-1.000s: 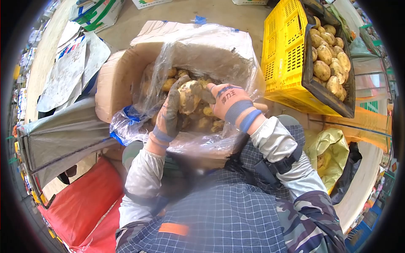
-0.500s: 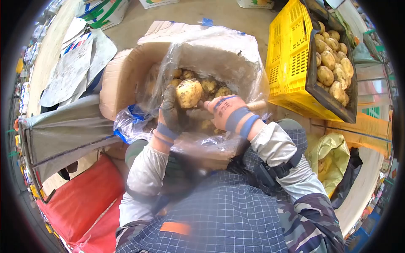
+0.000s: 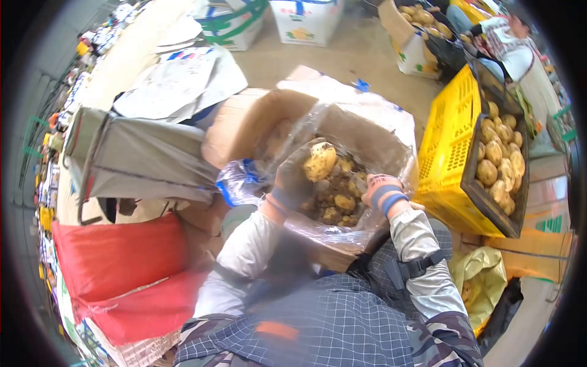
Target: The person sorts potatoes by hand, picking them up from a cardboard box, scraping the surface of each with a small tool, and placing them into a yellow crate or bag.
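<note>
My left hand (image 3: 292,178), in a dark dirty glove with a blue cuff, is closed around a soil-specked potato (image 3: 320,162). It holds the potato above an open cardboard box (image 3: 384,137) lined with clear plastic. To the right of it, my right hand (image 3: 380,188), in a pinkish glove with blue bands, is closed over the box. The end of a pale handle (image 3: 418,206) sticks out behind that hand; the rest of this tool is hidden or too small to make out. Several dirty potatoes (image 3: 344,202) lie down inside the box.
On the right a yellow crate (image 3: 451,147) stands tilted, with potatoes (image 3: 502,160) in it. A yellow-green sack (image 3: 489,269) is below it. Red cloth (image 3: 122,251) and a grey-covered frame (image 3: 153,156) are at left. White cartons (image 3: 306,21) stand behind; a person (image 3: 504,46) sits far right.
The view has swung so the box sits further right and lower. The potato has turned in my left hand and my right hand has drawn away from it.
</note>
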A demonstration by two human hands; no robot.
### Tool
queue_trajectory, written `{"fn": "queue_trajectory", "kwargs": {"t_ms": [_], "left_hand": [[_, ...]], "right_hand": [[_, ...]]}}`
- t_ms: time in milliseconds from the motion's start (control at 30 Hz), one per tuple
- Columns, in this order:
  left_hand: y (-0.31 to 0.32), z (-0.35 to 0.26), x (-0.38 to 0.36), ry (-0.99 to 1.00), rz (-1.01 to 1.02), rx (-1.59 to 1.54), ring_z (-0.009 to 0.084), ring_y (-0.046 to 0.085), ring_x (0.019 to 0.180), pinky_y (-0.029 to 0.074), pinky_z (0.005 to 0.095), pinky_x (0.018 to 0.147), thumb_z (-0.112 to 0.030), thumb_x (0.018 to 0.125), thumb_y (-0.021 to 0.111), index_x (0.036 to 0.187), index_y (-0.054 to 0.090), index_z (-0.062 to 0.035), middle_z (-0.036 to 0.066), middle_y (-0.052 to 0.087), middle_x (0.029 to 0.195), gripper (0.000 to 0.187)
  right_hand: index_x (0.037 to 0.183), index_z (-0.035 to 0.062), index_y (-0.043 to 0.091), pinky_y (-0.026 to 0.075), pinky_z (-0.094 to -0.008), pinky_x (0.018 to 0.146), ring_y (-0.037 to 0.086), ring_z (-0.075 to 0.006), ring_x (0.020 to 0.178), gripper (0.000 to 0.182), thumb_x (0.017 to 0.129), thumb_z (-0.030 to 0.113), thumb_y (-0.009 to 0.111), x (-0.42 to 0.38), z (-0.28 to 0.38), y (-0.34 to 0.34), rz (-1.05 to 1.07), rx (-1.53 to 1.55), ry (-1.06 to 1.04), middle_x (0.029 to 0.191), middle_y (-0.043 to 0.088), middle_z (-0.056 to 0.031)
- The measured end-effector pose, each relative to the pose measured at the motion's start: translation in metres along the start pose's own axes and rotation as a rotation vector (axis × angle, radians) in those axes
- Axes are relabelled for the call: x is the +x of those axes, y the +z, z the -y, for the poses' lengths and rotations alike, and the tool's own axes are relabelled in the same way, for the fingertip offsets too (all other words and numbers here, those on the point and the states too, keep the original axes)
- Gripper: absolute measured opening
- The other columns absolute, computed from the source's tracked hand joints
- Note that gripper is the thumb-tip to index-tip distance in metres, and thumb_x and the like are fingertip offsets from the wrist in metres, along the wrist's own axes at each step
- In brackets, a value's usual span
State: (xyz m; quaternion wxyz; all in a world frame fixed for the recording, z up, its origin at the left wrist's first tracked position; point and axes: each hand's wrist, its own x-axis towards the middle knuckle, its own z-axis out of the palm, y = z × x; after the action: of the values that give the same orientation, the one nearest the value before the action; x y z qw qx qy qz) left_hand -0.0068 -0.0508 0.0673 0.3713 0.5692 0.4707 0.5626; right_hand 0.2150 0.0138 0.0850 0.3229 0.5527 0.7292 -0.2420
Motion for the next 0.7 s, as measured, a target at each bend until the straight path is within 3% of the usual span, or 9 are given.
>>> {"fn": "queue_trajectory", "kwargs": {"t_ms": [67,133,200,267,300,433,600,633,700], "left_hand": [[-0.005,-0.026,-0.004,0.168,-0.025,0.116,0.0209,0.067,0.105,0.056,0.0335,0.09,0.006,0.075,0.077,0.124,0.058,0.0017,0.014,0.066,0.119,0.053],[-0.014,-0.031,-0.012,-0.235,0.049,-0.511,0.0229,0.06,0.113,0.052,0.038,0.095,-0.013,0.092,0.061,0.133,0.051,-0.0007,0.014,0.061,0.123,0.044],[-0.013,-0.019,-0.016,-0.153,0.041,-0.279,0.0242,0.06,0.115,0.049,0.0396,0.099,-0.02,0.093,0.061,0.133,0.051,-0.0002,0.014,0.061,0.126,0.046],[0.004,-0.018,-0.015,-0.276,-0.019,-0.444,0.0248,0.059,0.118,0.046,0.0368,0.103,-0.02,0.089,0.068,0.132,0.05,0.0007,0.014,0.061,0.128,0.051],[0.012,-0.021,-0.015,-0.324,-0.028,-0.559,0.0252,0.059,0.119,0.045,0.0354,0.105,-0.02,0.088,0.072,0.132,0.05,0.0012,0.015,0.061,0.128,0.054],[0.018,-0.037,-0.015,-0.502,0.124,-1.212,0.0258,0.054,0.126,0.044,0.0373,0.106,-0.022,0.099,0.052,0.142,0.043,-0.0013,0.015,0.055,0.137,0.049],[0.019,-0.008,-0.004,-0.676,0.172,-0.766,0.0243,0.058,0.12,0.05,0.0387,0.098,-0.026,0.097,0.058,0.138,0.051,-0.0033,0.015,0.06,0.13,0.047],[0.015,-0.001,0.001,-0.783,0.179,-0.563,0.024,0.06,0.119,0.05,0.037,0.097,-0.026,0.096,0.06,0.135,0.054,-0.0033,0.015,0.063,0.126,0.046],[0.017,0.028,0.008,-0.876,0.254,-0.199,0.0245,0.061,0.118,0.049,0.0346,0.097,-0.026,0.093,0.064,0.133,0.057,-0.0028,0.015,0.065,0.124,0.046]], "right_hand": [[0.129,0.0061,0.059,0.047,-0.042,0.102,0.058,-0.0302,0.124,0.054,0.085,0.037,0.058,-0.008,0.005,-0.007,0.013,-0.017,-0.014,0.131,0.061,-0.019],[0.128,0.0058,0.06,0.046,-0.0436,0.102,0.059,-0.0326,0.122,0.054,0.086,0.041,0.059,-0.01,0.006,-0.001,-0.228,0.195,-0.115,0.129,0.062,-0.0209],[0.125,0.0052,0.062,0.049,-0.0422,0.094,0.063,-0.032,0.112,0.054,0.087,0.044,0.063,0.007,0.001,0.026,-0.57,0.171,-0.316,0.118,0.065,-0.0198],[0.12,0.0046,0.063,0.053,-0.0353,0.077,0.067,-0.0247,0.09,0.052,0.087,0.044,0.068,0.011,-0.001,0.033,-0.488,0.742,-0.552,0.097,0.068,-0.0136],[0.118,0.0044,0.063,0.054,-0.0306,0.067,0.067,-0.0191,0.077,0.05,0.087,0.043,0.071,-0.004,0.005,0.022,-0.144,1.444,-0.575,0.085,0.067,-0.0094],[0.11,0.0059,0.062,0.047,-0.0238,0.05,0.057,-0.0097,0.057,0.042,0.088,0.04,0.071,-0.053,0.001,0.017,0.027,1.679,-0.434,0.073,0.061,-0.0015],[0.116,0.0063,0.062,0.045,-0.024,0.053,0.057,-0.0123,0.061,0.04,0.09,0.036,0.068,-0.067,-0.046,0.02,-0.095,2.007,-0.465,0.087,0.066,-0.006],[0.115,0.0053,0.062,0.044,-0.0231,0.052,0.054,-0.0116,0.058,0.037,0.092,0.035,0.065,-0.058,-0.052,0.025,-0.459,1.913,-0.382,0.084,0.065,-0.0052],[0.114,0.0036,0.062,0.044,-0.0223,0.053,0.054,-0.0113,0.059,0.034,0.095,0.032,0.059,-0.065,-0.07,0.029,-0.599,1.953,-0.386,0.084,0.065,-0.0051]]}}
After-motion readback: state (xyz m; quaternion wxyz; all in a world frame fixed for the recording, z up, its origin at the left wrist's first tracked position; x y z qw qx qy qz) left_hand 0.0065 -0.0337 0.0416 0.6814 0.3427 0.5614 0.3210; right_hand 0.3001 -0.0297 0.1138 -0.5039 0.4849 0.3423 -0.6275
